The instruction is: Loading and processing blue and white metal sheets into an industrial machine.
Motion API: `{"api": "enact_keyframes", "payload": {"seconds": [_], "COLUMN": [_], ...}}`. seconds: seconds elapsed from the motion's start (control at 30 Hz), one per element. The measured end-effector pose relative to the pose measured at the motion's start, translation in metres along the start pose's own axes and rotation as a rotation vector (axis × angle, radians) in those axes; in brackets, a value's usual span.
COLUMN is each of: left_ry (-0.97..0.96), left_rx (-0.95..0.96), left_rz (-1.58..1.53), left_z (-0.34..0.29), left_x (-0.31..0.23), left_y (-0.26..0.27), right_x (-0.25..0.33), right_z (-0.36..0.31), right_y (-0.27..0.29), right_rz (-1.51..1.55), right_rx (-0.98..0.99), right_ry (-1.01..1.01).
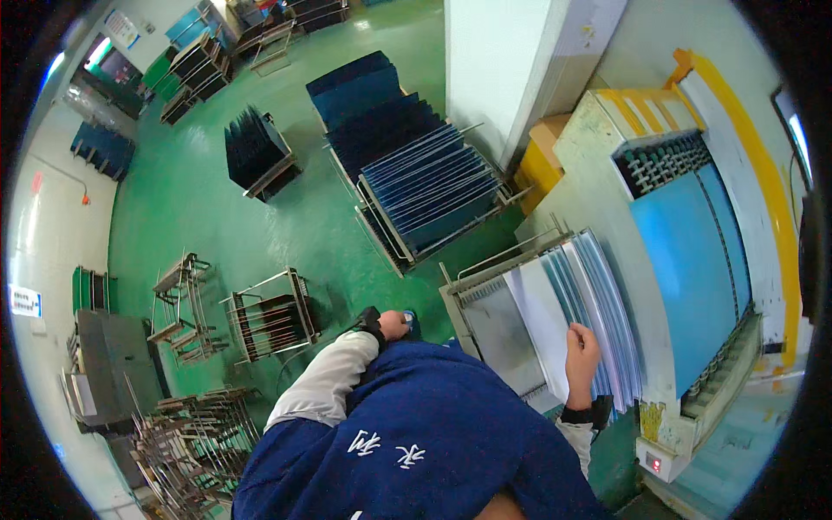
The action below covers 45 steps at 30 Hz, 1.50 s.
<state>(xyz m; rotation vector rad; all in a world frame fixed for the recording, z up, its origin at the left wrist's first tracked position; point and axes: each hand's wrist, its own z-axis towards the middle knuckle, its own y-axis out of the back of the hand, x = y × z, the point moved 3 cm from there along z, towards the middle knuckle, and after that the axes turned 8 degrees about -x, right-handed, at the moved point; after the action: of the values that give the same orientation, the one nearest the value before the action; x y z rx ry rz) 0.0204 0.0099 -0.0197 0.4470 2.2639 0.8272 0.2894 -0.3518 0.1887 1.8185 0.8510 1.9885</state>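
My right hand [582,362] is over a rack [475,295] of upright sheets, its fingers loosely stretched and slightly apart, with no sheet visibly gripped. Beside its fingertips stands a white sheet [536,316]. Several light-blue panels [598,286] stand close together with white sheets on the hand's far right side. My left hand [393,325] is curled at my left side, in front of my blue garment. A small blue thing shows by its fingers; whether the hand holds it cannot be made out.
To the right stands a roller machine [663,165] with a large light-blue panel [693,269] on it. Ahead are racks of dark-blue panels [425,186]. A smaller rack [273,316], metal frames [182,303] and a grey cabinet [117,368] stand to the left on the green floor.
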Motion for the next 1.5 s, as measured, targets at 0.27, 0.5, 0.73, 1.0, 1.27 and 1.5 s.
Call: {"api": "enact_keyframes", "payload": {"seconds": [0.27,0.5,0.73,1.0,1.27,1.5], "left_ry": [-0.123,-0.055,-0.067,-0.064,-0.092,-0.244], "left_rx": [-0.072,0.022,0.049,0.09,0.145,0.148], "left_rz": [0.017,0.013,0.049,0.055,0.066,0.058], "left_z": [0.002,0.053,0.068,0.064,0.041,0.025], "left_x": [0.071,0.035,0.034,0.062,0.136,0.173], "left_y": [-0.024,0.036,0.054,0.049,0.006,-0.028], "right_x": [-0.004,0.007,-0.02,-0.05,-0.06,-0.066], "right_z": [-0.005,-0.01,-0.02,-0.021,-0.01,-0.013], "right_y": [-0.024,-0.026,-0.026,-0.026,-0.025,-0.028], "right_rz": [-0.183,-0.372,-0.561,-0.709,-0.757,-0.745], "right_rx": [-0.077,-0.137,-0.151,-0.13,-0.201,-0.262], "right_ry": [0.111,0.114,0.032,-0.081,-0.034,-0.019]}}
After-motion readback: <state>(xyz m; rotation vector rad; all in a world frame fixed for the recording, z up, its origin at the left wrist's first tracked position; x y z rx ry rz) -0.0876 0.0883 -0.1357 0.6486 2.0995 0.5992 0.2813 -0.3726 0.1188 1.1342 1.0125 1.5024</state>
